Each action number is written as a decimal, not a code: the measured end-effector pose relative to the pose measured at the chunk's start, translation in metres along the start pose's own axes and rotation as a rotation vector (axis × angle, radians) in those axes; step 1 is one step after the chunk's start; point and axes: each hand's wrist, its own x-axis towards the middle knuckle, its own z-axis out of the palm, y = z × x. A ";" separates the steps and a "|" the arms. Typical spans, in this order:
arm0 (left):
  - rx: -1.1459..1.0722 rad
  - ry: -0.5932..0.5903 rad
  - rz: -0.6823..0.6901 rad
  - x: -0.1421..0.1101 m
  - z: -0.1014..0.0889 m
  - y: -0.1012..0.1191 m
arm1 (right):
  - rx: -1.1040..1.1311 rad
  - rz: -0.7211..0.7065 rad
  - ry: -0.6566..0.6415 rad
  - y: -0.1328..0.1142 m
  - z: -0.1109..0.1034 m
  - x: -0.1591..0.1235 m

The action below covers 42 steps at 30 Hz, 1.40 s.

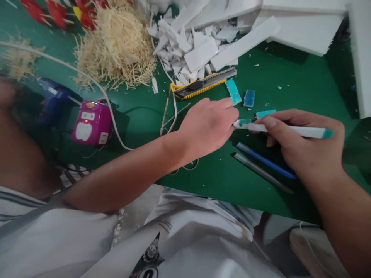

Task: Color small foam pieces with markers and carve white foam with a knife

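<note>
My right hand (313, 143) is closed around a white marker (304, 131) with a teal end, its tip pointing left. My left hand (210, 123) pinches a small white piece (237, 124) partly coloured teal, right by the marker's tip; whether they touch I cannot tell. Just beyond the hands lie a teal piece (233, 92), a dark blue piece (249, 99) and another teal piece (266, 113), partly behind my right fingers. Below the marker, a blue pen (265, 159) and a grey pen (262, 172) rest on the green table (214, 173).
A yellow box cutter (203, 83) lies beyond my left hand, before white foam scraps (199, 54). Farther left are straw shreds (118, 42), a magenta power adapter (92, 123), a blue glue gun (55, 96) and a white cable (98, 87). Another person's arm (20, 154) is at the left.
</note>
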 end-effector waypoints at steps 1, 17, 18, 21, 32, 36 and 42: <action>0.004 -0.010 -0.003 0.000 -0.001 0.001 | -0.003 -0.003 -0.001 0.000 0.000 0.000; 0.028 0.015 -0.038 -0.002 -0.006 0.002 | 0.141 0.038 0.116 -0.003 -0.001 -0.002; 0.013 0.037 -0.052 -0.002 -0.006 0.003 | 0.135 0.032 0.128 -0.001 -0.001 -0.002; -0.010 0.036 -0.082 -0.003 -0.008 0.007 | 0.084 0.023 0.167 0.002 0.000 -0.003; 0.034 -0.178 0.086 -0.005 -0.025 -0.007 | 0.118 -0.024 0.125 -0.001 -0.003 -0.005; 0.071 -0.236 0.103 -0.002 -0.027 -0.006 | 0.171 -0.023 0.105 -0.001 -0.002 -0.005; 0.080 -0.173 0.057 -0.001 -0.023 -0.006 | 0.188 -0.028 0.087 0.000 -0.003 -0.005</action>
